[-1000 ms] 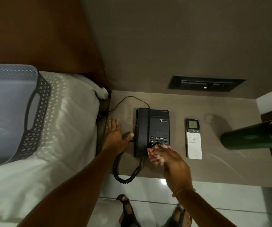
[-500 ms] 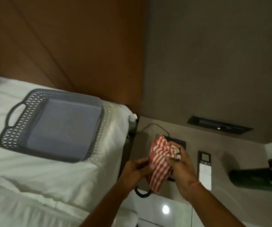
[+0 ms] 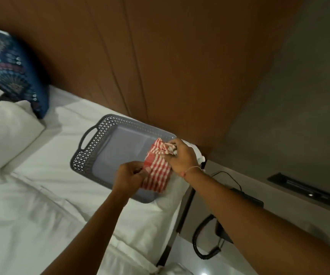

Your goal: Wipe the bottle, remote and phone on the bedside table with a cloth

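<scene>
A red-and-white striped cloth (image 3: 156,171) hangs between both my hands, above the right end of a grey plastic basket (image 3: 102,147) that lies on the bed. My right hand (image 3: 182,155) grips the bunched top of the cloth. My left hand (image 3: 128,177) pinches its lower left edge. The black phone (image 3: 247,197) sits on the bedside table (image 3: 291,205) at the right, mostly hidden behind my right forearm, with its coiled cord (image 3: 200,245) showing near the table's front. The bottle and the remote are out of view.
The bed's white sheet (image 3: 41,205) fills the lower left, with a white pillow (image 3: 7,135) and a dark patterned cushion (image 3: 11,70) at the far left. A brown wooden headboard (image 3: 140,66) stands behind. A dark wall panel (image 3: 307,187) is above the table.
My head has swung left toward the bed. Both hands carried the cloth from above the phone to above the basket. The bottle and the remote have left the view.
</scene>
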The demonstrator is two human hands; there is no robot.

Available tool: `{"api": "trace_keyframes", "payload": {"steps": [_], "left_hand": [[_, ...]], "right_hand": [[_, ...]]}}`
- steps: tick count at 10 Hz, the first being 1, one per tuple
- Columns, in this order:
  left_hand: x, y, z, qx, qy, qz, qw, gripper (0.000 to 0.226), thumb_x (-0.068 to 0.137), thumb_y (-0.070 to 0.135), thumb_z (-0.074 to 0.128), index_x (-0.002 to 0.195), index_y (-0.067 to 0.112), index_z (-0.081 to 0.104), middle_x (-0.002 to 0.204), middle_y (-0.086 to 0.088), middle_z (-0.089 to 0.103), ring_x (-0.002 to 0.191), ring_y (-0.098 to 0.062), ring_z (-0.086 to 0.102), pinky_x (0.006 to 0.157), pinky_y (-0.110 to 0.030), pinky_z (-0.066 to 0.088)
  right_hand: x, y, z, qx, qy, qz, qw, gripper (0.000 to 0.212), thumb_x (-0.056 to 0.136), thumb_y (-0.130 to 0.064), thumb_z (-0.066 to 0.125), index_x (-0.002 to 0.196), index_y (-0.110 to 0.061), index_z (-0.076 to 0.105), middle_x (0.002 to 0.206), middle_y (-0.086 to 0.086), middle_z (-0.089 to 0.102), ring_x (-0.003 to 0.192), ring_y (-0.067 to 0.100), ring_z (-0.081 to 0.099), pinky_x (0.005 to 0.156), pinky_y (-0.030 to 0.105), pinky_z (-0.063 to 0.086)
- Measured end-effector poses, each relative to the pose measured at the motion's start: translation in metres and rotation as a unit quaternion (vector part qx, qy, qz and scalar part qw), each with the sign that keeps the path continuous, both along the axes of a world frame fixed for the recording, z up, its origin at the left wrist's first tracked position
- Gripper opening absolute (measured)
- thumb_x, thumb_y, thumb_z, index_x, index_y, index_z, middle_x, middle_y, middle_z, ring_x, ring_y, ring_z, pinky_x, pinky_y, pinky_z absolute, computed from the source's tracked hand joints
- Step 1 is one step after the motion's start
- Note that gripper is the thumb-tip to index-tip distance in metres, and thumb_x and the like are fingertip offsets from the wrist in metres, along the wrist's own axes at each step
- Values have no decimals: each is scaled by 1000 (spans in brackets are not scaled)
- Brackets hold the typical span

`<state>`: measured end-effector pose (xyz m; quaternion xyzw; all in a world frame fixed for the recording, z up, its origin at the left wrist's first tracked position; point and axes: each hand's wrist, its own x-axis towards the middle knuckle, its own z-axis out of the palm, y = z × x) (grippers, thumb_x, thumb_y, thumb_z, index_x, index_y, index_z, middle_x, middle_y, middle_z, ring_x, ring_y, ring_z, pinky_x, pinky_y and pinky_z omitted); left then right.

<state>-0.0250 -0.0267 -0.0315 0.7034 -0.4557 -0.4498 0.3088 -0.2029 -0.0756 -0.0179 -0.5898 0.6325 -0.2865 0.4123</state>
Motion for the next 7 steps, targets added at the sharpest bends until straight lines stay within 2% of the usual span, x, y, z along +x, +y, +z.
{"api": "trace_keyframes", "payload": {"steps": [1,2,3,4,5,6,7], "left_hand": [[19,-17,-13,48,-66,-15,997,15,90,21,72,100,10,76,101,-13,77,89,-30,74,84,-50,62],[31,-27,-30,89,-138,-51,985,25,90,27,72,110,12,76,107,-10,76,95,-28,73,89,-47,60],[33,-30,-48,115,-190,-83,971,27,85,33,76,108,19,78,110,-6,77,99,-26,71,91,-38,58],[29,-29,-64,135,-252,-91,954,26,81,39,79,102,24,80,109,-4,77,100,-25,71,81,-28,52],[23,-26,-66,128,-302,-83,941,30,81,45,76,100,22,79,106,-8,77,99,-30,70,82,-31,53],[14,-19,-51,106,-354,-104,924,33,87,42,70,108,17,73,110,-12,75,102,-34,69,84,-37,54],[1,-21,-17,33,-363,-108,925,33,93,34,61,122,18,65,121,-12,72,109,-33,67,90,-41,54]], "right_hand": [[22,-14,-14,-39,211,54,975,36,82,-43,67,109,-22,56,108,6,68,103,27,60,89,37,45],[31,-19,-25,-74,389,112,912,41,84,-50,60,114,-23,59,112,5,67,112,29,51,91,40,36],[38,-18,-38,-106,501,139,848,31,86,-44,56,108,-26,67,122,4,61,123,32,38,99,45,27],[45,-15,-49,-91,541,134,825,27,89,-38,53,106,-26,71,147,11,37,138,40,16,111,54,8],[43,-12,-45,-58,517,126,845,33,85,-49,56,110,-31,66,156,11,24,142,43,0,112,57,-4],[21,8,-30,-46,374,61,924,44,84,-55,54,122,-35,58,156,6,24,144,37,0,114,53,5],[-20,40,7,-14,115,-126,985,50,81,-49,63,128,-30,57,150,6,37,142,30,16,114,46,17]]}}
